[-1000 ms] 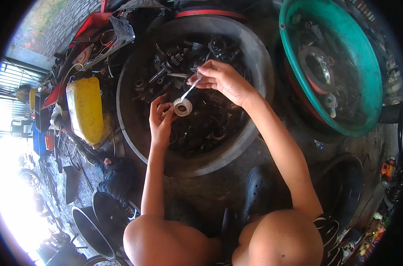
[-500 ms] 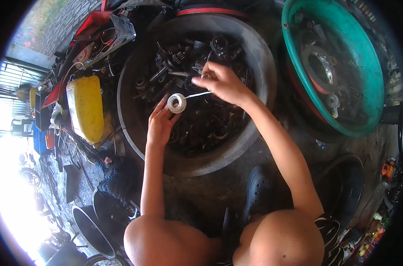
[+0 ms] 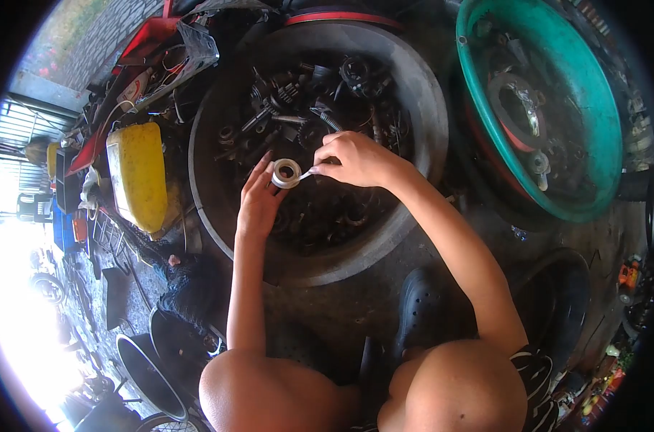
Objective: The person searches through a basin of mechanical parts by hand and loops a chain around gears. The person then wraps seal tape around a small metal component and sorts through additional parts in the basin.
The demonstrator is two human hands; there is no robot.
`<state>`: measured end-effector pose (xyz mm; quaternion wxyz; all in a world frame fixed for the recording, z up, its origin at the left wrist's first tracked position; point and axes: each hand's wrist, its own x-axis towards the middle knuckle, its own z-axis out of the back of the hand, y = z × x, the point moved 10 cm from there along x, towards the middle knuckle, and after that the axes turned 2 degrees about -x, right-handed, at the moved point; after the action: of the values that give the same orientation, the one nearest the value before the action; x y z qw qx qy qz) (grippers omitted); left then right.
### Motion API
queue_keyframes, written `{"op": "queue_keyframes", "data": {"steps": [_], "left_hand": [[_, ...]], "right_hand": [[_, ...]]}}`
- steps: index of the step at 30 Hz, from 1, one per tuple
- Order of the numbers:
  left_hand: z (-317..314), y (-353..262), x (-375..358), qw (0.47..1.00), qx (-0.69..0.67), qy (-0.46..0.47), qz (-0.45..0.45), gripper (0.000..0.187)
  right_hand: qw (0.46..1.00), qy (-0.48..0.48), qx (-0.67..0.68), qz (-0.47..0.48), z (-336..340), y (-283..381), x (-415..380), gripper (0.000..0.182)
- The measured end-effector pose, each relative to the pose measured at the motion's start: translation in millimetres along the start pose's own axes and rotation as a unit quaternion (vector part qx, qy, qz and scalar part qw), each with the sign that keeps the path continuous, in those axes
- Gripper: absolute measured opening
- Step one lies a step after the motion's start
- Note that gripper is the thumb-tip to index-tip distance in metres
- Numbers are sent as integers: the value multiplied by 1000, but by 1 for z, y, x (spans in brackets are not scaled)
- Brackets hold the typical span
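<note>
My left hand (image 3: 258, 198) holds a small white ring-shaped roll (image 3: 288, 183) by its edge, with its hole facing up toward me. From the roll's right side runs a short white strip (image 3: 307, 174). My right hand (image 3: 352, 160) pinches the strip's other end between thumb and fingers, close beside the roll. Both hands are above a big dark round tub (image 3: 215, 229). Greasy metal parts (image 3: 291, 93), among them shafts, gears and a coil spring, fill the tub below them.
A green basin (image 3: 606, 144) with metal parts stands at the right. On the left are a yellow jerrycan (image 3: 141, 173), a dark netted bundle (image 3: 190, 288) and a tilted bucket (image 3: 147, 374). My knees (image 3: 460, 389) and a dark clog (image 3: 418, 306) are in front of the tub.
My right hand has moved down and left, close to the roll, and the visible strip is shorter. My left hand stays nearly in place.
</note>
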<state>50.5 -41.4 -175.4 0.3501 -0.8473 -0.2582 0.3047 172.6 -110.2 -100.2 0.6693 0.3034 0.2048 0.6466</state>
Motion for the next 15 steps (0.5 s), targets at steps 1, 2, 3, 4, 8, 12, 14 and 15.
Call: {"op": "queue_keyframes", "data": {"steps": [1,2,3,4,8,12,14,15], "left_hand": [[2,1,0,1000,0,0,0,43],[4,1,1,999,33,9,-13,45],[2,0,1,997,66,19,-26,46],[2,1,2,997,65,19,-26,46],[-3,4,2,999,44,24,-13,46],[4,12,6,999,-27,27,19,43],[14,15,9,998,-44,38,30,41],[12,15,9,996,-60,48,40,40]], "right_hand": [[1000,0,0,0,1,1,1,18],[999,12,32,9,0,3,2,19],[998,24,63,17,-1,6,3,19],[998,25,62,17,0,7,4,19],[975,0,222,25,2,9,10,24],[929,75,359,48,-12,24,11,23],[898,127,419,40,-29,34,9,19],[898,128,420,40,-30,35,10,19]]}}
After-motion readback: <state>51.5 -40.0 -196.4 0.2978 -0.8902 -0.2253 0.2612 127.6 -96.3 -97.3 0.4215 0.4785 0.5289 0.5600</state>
